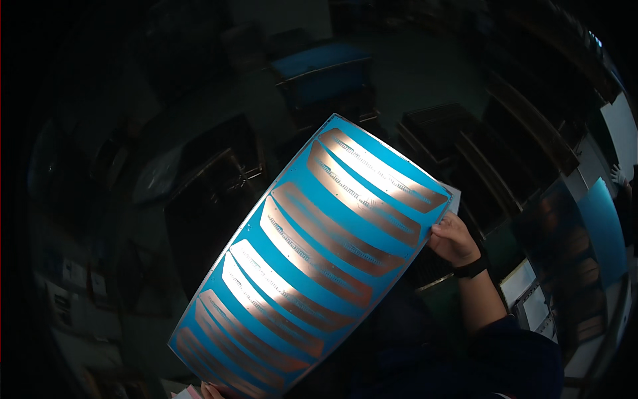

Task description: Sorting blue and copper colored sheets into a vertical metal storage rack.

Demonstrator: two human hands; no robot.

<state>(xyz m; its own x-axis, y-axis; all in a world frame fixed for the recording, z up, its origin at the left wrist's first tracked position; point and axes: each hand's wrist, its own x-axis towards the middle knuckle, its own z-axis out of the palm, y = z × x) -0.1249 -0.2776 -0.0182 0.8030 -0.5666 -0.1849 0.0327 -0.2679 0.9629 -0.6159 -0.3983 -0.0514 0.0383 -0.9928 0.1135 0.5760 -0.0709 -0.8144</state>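
A large circuit board panel [279, 193], bright blue with rows of shiny copper-coloured curved shapes, is held up tilted in front of me. My right hand [454, 241] grips its right edge near the upper corner, thumb on the face and the other fingers mostly behind. A dark band circles that wrist. At the lower edge of the picture, a few fingers of my left hand [211, 392] hold the panel's bottom edge; the rest of that hand is out of sight. Light glares in streaks across the copper shapes.
A blue-topped table or cart [322, 66] stands ahead in the dark, with dark racks [495, 149] to its right. Far right, another person's pale hand [619, 175] is near a blue sheet [603, 226]. White papers [528, 292] lie beyond my right arm.
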